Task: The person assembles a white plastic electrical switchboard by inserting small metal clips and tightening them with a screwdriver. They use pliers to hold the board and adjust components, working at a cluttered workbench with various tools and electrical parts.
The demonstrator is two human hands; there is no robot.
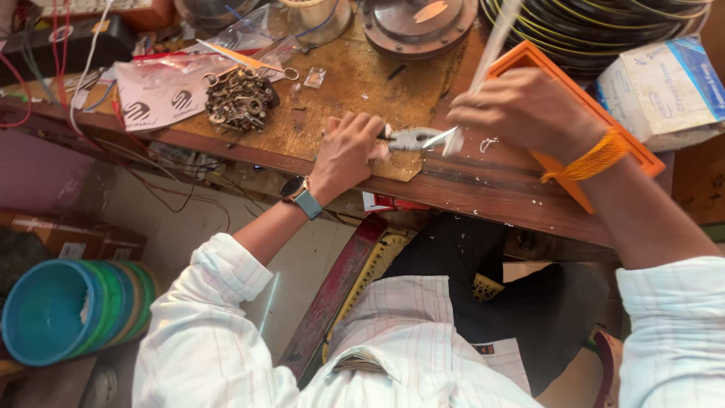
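Observation:
My left hand (349,149) rests on the wooden workbench (483,189) and grips a grey metal plier-like tool (414,138), its jaws pointing right. My right hand (529,109) holds a white cable or sleeve (483,68) that runs up and away across the bench; its lower end (451,140) meets the tool's jaws. A watch sits on my left wrist and an orange thread band (596,157) on my right wrist.
A heap of small metal parts (240,100) lies on a plastic bag at the left. An orange tray (627,143), a white carton (668,87), coiled wire (596,26) and a round metal flange (418,23) stand behind. Stacked coloured bowls (72,308) sit on the floor.

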